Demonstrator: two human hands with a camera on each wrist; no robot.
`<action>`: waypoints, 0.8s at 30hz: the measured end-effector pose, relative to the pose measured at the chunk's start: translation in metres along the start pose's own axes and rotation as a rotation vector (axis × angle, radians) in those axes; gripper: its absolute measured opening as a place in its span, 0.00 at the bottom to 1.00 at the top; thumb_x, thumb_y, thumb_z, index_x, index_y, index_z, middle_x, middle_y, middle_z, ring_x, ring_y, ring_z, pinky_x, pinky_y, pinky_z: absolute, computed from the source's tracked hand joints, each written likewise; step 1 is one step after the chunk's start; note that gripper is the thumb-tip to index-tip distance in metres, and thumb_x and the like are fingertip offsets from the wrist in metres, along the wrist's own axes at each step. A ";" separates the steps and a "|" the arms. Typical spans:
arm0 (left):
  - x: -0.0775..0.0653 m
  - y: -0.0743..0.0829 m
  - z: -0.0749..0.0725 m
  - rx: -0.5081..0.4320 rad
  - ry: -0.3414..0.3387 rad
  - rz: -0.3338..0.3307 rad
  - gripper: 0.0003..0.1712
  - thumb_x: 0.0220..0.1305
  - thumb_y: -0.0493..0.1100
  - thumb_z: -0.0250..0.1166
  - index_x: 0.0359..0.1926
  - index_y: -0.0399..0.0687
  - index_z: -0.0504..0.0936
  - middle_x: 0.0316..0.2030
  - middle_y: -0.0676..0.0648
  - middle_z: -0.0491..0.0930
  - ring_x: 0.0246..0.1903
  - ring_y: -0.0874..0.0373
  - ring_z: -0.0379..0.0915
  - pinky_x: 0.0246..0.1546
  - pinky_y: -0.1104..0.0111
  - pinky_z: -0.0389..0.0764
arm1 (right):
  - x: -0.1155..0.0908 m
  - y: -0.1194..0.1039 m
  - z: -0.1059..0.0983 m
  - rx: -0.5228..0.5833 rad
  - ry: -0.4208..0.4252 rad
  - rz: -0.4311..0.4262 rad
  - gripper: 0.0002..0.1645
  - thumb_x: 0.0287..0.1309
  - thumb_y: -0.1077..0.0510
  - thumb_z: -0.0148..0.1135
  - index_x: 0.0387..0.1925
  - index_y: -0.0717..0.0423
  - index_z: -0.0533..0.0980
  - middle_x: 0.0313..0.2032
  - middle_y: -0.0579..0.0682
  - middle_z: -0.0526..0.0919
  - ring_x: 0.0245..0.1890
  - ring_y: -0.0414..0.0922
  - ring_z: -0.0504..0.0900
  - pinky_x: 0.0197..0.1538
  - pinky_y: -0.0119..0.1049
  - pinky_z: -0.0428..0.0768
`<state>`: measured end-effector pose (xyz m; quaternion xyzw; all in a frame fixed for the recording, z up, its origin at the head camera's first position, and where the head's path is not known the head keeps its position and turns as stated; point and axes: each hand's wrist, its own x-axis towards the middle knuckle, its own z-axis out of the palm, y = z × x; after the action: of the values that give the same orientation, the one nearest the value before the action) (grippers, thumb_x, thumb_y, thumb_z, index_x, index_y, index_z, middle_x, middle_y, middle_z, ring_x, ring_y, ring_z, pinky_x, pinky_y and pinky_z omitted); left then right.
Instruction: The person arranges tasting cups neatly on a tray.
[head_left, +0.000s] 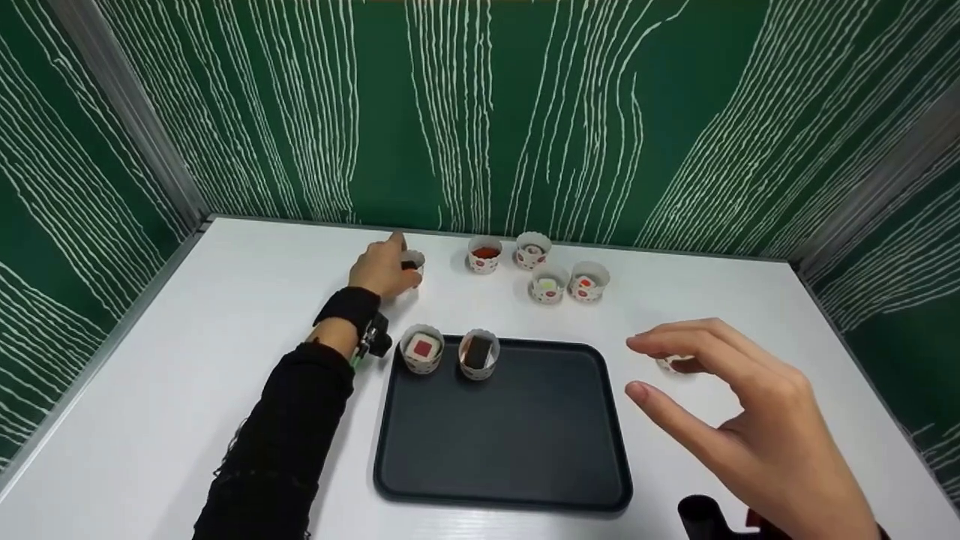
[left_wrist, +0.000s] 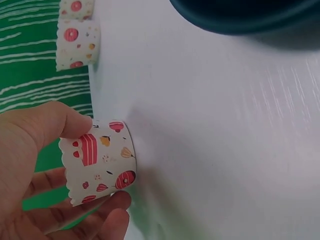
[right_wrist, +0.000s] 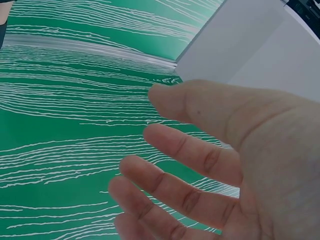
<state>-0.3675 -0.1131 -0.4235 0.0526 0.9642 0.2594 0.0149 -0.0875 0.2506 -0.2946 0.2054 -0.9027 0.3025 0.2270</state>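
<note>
while the left hand [head_left: 379, 268] pinches a patterned paper cup [left_wrist: 104, 165] between thumb and fingers, it covers part of that cup's dark contents in the head view; behind the right hand [head_left: 776, 420], its fingers loosely spread, a second cup [head_left: 667, 365] is mostly hidden, its filling unclear.

There is room over the near half of the tray [head_left: 502, 450]. Two cups [head_left: 478, 372] obstruct its far left part, four cups [head_left: 531, 262] stand beyond it, a sleeve [head_left: 281, 435] blocks its left side, the right hand [head_left: 757, 409] its right.
</note>
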 end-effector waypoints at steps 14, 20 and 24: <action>-0.017 -0.002 -0.010 -0.011 0.043 0.062 0.29 0.65 0.47 0.72 0.62 0.38 0.76 0.56 0.30 0.84 0.55 0.34 0.82 0.60 0.45 0.81 | 0.004 0.006 0.002 -0.008 0.001 -0.037 0.31 0.55 0.62 0.83 0.56 0.30 0.85 0.51 0.31 0.86 0.49 0.30 0.82 0.55 0.16 0.77; -0.026 0.002 -0.018 -0.023 0.055 0.091 0.30 0.65 0.48 0.73 0.62 0.40 0.76 0.56 0.31 0.84 0.55 0.35 0.82 0.60 0.45 0.80 | 0.005 0.008 0.006 0.006 0.012 -0.027 0.32 0.53 0.64 0.83 0.55 0.31 0.85 0.49 0.31 0.87 0.47 0.31 0.83 0.54 0.15 0.76; -0.035 0.003 -0.028 -0.019 0.068 0.114 0.31 0.65 0.48 0.73 0.63 0.41 0.75 0.56 0.31 0.84 0.53 0.36 0.82 0.58 0.45 0.81 | 0.006 0.010 0.008 0.020 0.028 -0.042 0.33 0.52 0.65 0.84 0.55 0.32 0.86 0.49 0.32 0.88 0.45 0.32 0.83 0.53 0.14 0.76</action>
<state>-0.3344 -0.1285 -0.3976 0.0985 0.9571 0.2707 -0.0321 -0.0997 0.2519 -0.3018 0.2221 -0.8918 0.3095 0.2439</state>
